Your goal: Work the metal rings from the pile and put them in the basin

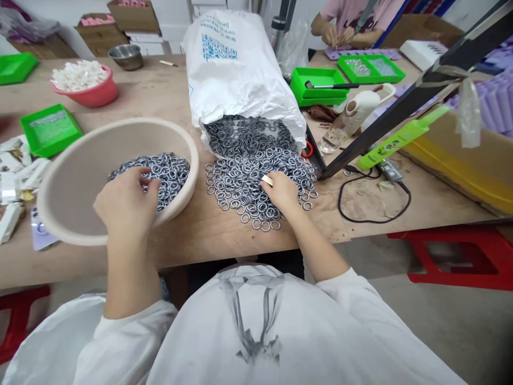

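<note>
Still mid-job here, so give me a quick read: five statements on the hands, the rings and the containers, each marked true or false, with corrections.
1. The left hand is over the round beige plastic basin. True.
2. The right hand is also over the basin. False: it is at the loose heap of small grey rings on the table.
3. The large white printed sack opens toward the person, with grey rings at its mouth. True.
4. The round pinkish-red plastic bowl is filled with grey rings. False: it holds small white pieces.
5. The round silver metal bowl stands nearer the person than the basin. False: it stands farther away.
</note>
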The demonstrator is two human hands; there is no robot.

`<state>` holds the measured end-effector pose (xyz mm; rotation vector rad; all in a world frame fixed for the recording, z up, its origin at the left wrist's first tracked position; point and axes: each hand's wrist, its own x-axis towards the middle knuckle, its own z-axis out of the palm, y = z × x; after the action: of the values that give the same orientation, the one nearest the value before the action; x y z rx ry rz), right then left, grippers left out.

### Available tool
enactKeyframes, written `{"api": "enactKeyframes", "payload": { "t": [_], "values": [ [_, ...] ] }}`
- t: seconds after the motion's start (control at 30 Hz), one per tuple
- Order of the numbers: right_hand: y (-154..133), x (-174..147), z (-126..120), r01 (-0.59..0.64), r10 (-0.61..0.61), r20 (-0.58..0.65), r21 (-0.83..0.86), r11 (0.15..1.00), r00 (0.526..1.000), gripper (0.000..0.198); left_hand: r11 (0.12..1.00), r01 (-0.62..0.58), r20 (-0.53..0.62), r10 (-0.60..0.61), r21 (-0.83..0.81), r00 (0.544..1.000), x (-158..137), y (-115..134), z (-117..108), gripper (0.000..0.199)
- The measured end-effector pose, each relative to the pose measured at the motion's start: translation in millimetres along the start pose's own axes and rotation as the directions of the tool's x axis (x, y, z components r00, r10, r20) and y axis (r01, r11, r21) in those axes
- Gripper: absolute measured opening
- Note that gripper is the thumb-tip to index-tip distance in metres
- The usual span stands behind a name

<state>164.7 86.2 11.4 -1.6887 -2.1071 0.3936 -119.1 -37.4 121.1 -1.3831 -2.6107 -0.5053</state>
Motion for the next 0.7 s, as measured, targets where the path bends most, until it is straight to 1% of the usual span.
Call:
{"api": "enactKeyframes", "payload": {
  "t": [0.07,0.1,0.13,0.17,0.2,0.23,0.27,0.3,0.33,0.37,0.4,0.47,0.57,0.6,0.63,0.7],
  "values": [
    [-3.5,10.0,-0.1,-0.013,0.013,0.013,-0.046,0.999,1.000,0.022,0.981,-0.152,-0.100,0.141,-0.117,0.985,-10.2,3.7,3.7,0.034],
    [-4.2,12.2,-1.0,-0.015,0.015,0.007,-0.019,1.000,1.000,0.022,0.947,-0.255,-0.148,0.229,-0.194,0.962,-17.4,7.1,7.6,0.032],
    [-4.5,12.4,-2.3,-0.017,0.017,0.002,0.050,0.999,1.000,0.020,0.892,-0.353,-0.185,0.311,-0.283,0.932,-25.7,11.9,13.0,0.030],
    [-4.8,10.6,-3.9,-0.023,0.022,0.010,0.162,0.987,1.000,0.019,0.823,-0.428,-0.192,0.383,-0.373,0.903,-34.6,18.2,19.8,0.027],
    [-5.4,6.9,-5.7,-0.031,0.021,0.037,0.307,0.951,0.999,0.017,0.747,-0.477,-0.149,0.465,-0.463,0.873,-43.5,25.8,27.6,0.025],
    [-6.8,1.4,-7.5,-0.045,0.009,0.080,0.462,0.885,0.997,0.017,0.683,-0.484,-0.075,0.536,-0.546,0.841,-51.8,34.2,36.2,0.024],
    [-9.1,-5.7,-9.3,-0.063,-0.019,0.127,0.605,0.794,0.992,0.018,0.643,-0.449,-0.009,0.567,-0.620,0.824,-59.1,42.8,45.0,0.024],
    [-12.4,-14.0,-11.0,-0.083,-0.058,0.169,0.717,0.692,0.984,0.019,0.623,-0.386,0.046,0.562,-0.680,0.826,-65.1,51.1,53.6,0.025],
    [-16.5,-23.0,-12.6,-0.102,-0.099,0.201,0.793,0.601,0.975,0.020,0.603,-0.304,0.096,0.539,-0.738,0.837,-69.9,58.6,61.6,0.027],
    [-21.1,-32.1,-14.2,-0.120,-0.129,0.222,0.835,0.537,0.966,0.022,0.571,-0.219,0.136,0.514,-0.791,0.847,-73.5,64.9,68.5,0.027],
    [-25.8,-40.8,-15.8,-0.151,-0.146,0.254,0.854,0.497,0.956,0.023,0.537,-0.143,0.175,0.498,-0.832,0.849,-76.1,69.7,74.2,0.027],
    [-33.9,-54.6,-18.7,-0.210,-0.150,0.306,0.866,0.454,0.940,0.027,0.480,-0.030,0.247,0.502,-0.877,0.829,-79.1,75.0,81.6,0.028],
    [-39.8,-64.2,-21.2,-0.237,-0.143,0.320,0.879,0.413,0.937,0.032,0.453,0.054,0.337,0.574,-0.890,0.746,-80.9,75.0,85.5,0.034],
    [-40.2,-65.0,-21.1,-0.231,-0.146,0.312,0.884,0.406,0.939,0.033,0.451,0.073,0.356,0.586,-0.890,0.728,-81.3,74.0,85.8,0.033],
    [-40.1,-65.1,-20.6,-0.226,-0.153,0.308,0.888,0.401,0.939,0.035,0.451,0.087,0.368,0.585,-0.888,0.723,-81.7,72.9,85.9,0.032],
    [-39.8,-64.7,-18.7,-0.220,-0.166,0.304,0.892,0.396,0.938,0.038,0.444,0.113,0.375,0.564,-0.889,0.736,-82.9,71.4,86.1,0.031]
  ]
}}
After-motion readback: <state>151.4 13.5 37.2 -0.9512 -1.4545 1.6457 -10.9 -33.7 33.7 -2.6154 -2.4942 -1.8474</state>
